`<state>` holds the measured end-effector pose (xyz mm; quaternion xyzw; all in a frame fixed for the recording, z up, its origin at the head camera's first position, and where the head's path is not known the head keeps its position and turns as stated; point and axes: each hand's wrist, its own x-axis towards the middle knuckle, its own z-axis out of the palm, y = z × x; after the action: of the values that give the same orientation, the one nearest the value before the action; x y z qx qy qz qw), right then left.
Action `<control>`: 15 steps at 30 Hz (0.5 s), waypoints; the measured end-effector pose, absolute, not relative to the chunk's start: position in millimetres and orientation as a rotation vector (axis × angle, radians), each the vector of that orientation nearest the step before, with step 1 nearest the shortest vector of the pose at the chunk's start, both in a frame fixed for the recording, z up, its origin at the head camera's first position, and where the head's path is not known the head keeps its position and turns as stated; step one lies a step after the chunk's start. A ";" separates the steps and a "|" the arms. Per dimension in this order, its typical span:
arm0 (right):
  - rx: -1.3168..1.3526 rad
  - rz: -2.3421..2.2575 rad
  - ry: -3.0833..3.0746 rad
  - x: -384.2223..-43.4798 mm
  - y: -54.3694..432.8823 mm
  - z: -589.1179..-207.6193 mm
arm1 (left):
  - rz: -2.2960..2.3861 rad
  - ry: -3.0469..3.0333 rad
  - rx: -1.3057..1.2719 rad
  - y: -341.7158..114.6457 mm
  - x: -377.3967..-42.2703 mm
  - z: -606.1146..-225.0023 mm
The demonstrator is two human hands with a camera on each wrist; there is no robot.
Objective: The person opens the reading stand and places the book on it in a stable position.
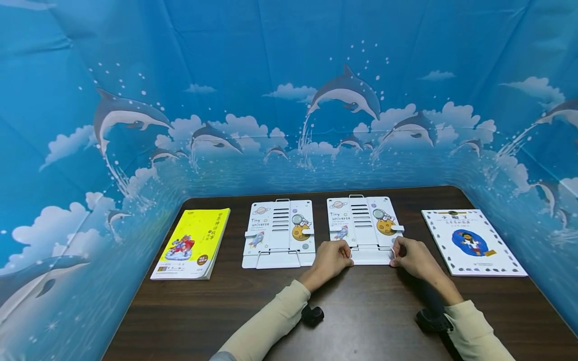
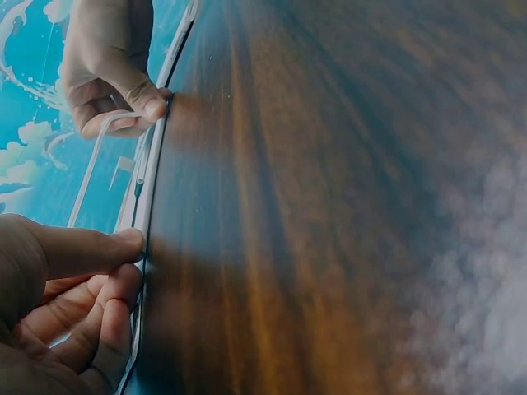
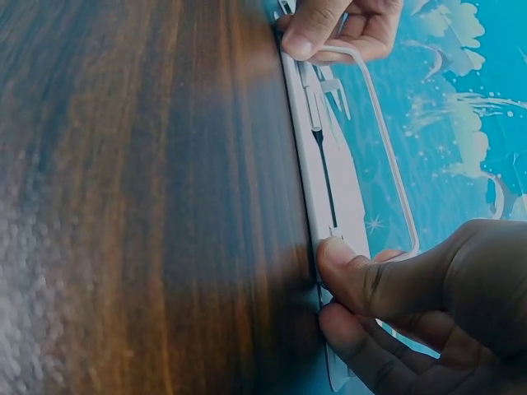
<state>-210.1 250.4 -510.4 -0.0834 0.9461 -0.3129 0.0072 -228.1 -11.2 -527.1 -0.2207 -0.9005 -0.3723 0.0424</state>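
Note:
Two flat white book stands with space cartoons lie side by side on the table. Both my hands are at the front edge of the right book stand (image 1: 363,230). My left hand (image 1: 331,258) pinches its front left part between thumb and fingers, and my right hand (image 1: 413,255) pinches the front right part. A white wire bracket (image 3: 385,140) stands up from the board and spans from one hand to the other; its ends are partly hidden by the fingers. The left book stand (image 1: 259,258) lies untouched, its wire bracket folded along the front.
A yellow book (image 1: 198,238) lies at the left of the dark wooden table (image 1: 352,321). A white book (image 1: 451,225) with a blue oval picture lies at the right, beside my right hand. A blue dolphin-print curtain (image 1: 253,65) surrounds the table's back and sides.

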 end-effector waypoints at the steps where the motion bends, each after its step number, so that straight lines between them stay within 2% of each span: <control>1: -0.261 -0.977 2.962 -209.8 250.2 -510.1 | -1.149 -2.755 -0.677 -11.3 -228.2 -526.8; 15: -0.303 -1.060 2.681 -221.2 263.9 -491.2 | -1.142 -2.822 -0.808 -21.0 -237.6 -513.0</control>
<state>-221.2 263.9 -491.2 -0.1037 0.9180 -0.3630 0.1212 -237.6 -21.0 -513.0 -0.2566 -0.8959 -0.3625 -0.0041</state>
